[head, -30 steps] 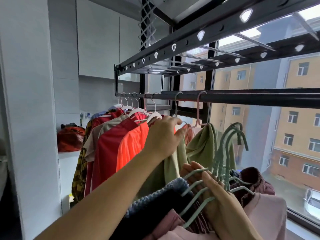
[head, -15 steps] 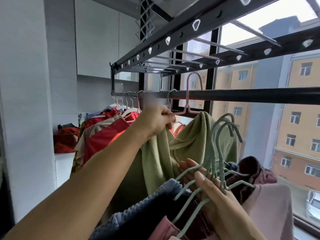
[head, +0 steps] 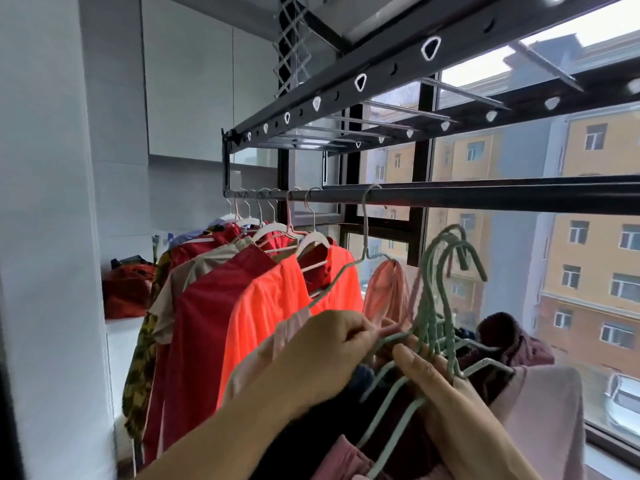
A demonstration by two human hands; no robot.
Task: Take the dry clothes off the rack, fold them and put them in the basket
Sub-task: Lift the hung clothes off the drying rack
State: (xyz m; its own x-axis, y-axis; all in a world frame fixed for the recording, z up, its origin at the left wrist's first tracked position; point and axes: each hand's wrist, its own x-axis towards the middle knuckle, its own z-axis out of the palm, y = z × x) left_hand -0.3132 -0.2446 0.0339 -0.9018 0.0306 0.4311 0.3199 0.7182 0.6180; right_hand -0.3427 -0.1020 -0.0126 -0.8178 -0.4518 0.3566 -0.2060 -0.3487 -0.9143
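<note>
Left hand: the left hand (head: 329,355) has its fingers curled, and the fingertips pinch a thin pink bar, most likely the arm of a pink hanger (head: 389,330), though the view there is cluttered.
Right hand: the right hand (head: 446,403) grips a bunch of green hangers (head: 433,306), hooks pointing up, just right of the left hand.
Gathered clothes: a pile of clothes (head: 540,410) in pale pink, dark maroon and navy hangs from those hangers, low in the foreground.
Rack: a dark rail (head: 502,197) runs across above the hands, with a perforated black frame (head: 346,91) higher up.
Clothes on the rail: a peach garment (head: 386,292) hangs nearest the hands on a thin hanger (head: 364,230); further left are an orange top (head: 270,313), a red top (head: 204,313) and several more, packed close together on white hangers.
Surroundings: a window (head: 588,237) on the right looks out on yellow apartment blocks; a red bag (head: 124,289) sits on a white ledge at the far left.
</note>
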